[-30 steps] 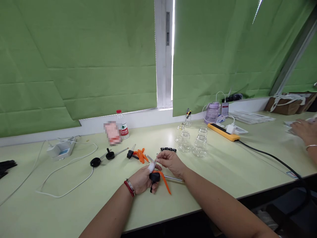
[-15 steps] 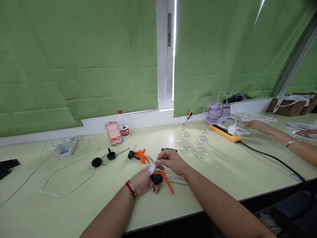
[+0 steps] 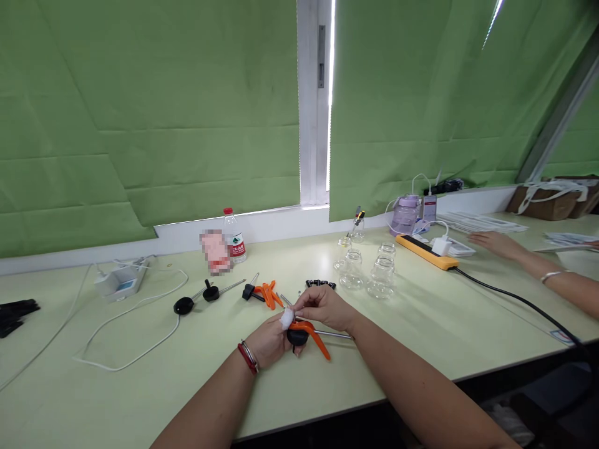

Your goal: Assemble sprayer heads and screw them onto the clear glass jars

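- My left forearm slants up and inward from the bottom of the view, a red band and a silvery bangle around the wrist.
- My left hand is turned inward, fingers curled around an orange clamp and its black round piece; they are closed on these, some fingertips showing underneath.
- White wrapping covers the tip of my left thumb.
- My right forearm reaches in from the lower right, the wrist bent so that my right hand points left, back upward.
- My right thumb and forefinger stand narrow, at the left thumb; whether they pinch something between them I cannot tell.
- The clamp sits in my left hand, just below my right, above the front part of the worktop; one orange arm droops to the right.
- A metal rod runs from beside the clamp toward my right wrist.
- Beyond my left hand lies another orange clamp; black clips sit behind my right.
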`<state>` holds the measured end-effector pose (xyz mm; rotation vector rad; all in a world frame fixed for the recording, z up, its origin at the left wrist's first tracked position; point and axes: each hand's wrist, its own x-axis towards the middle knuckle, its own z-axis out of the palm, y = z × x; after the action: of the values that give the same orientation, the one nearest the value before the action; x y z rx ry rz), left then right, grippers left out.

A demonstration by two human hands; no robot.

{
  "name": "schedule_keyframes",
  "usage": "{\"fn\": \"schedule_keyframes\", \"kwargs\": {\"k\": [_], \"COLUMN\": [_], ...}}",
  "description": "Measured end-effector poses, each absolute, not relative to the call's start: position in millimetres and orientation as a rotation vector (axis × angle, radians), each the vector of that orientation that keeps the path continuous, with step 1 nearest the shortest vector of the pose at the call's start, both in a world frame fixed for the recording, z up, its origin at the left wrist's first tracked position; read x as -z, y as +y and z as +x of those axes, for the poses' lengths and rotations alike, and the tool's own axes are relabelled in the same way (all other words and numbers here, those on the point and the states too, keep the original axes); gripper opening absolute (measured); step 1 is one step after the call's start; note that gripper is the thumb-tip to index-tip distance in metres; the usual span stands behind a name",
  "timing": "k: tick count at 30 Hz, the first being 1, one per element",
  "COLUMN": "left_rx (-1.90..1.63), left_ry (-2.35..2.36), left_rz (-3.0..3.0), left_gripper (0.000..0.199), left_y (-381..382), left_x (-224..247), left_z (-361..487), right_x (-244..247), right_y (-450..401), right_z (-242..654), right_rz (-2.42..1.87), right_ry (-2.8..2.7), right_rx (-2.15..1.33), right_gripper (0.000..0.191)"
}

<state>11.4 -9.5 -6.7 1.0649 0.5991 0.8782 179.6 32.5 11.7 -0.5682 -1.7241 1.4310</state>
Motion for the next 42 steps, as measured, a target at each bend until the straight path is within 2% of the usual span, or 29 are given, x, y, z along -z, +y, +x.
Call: {"fn": "schedule_keyframes", "kwargs": {"k": [25, 31, 38, 42], "left_rx": [-0.872, -0.876, -0.955, -0.958], "left_ry": [0.617, 0.638, 0.68, 0.695], "left_rz": [1.045, 1.052, 1.029, 1.018], "left_gripper": [0.045, 0.04, 0.027, 0.024], "left_y": [-8, -6, -2, 0], "left_x": [10, 6, 0, -1], "left_z": [12, 8, 0, -2], "right_x": [-16, -8, 3, 4], "right_y": [29, 40, 59, 60], "right_z": [184, 191, 205, 207], "right_rz": [-0.482, -0.543, -0.715, -0.735], "right_ry": [-1.974, -1.863, -1.386, -1.312], "right_rx": [-1.425, -1.542, -1.618, -1.646], "right_gripper": [0.013, 0.026, 0.037, 0.044]}}
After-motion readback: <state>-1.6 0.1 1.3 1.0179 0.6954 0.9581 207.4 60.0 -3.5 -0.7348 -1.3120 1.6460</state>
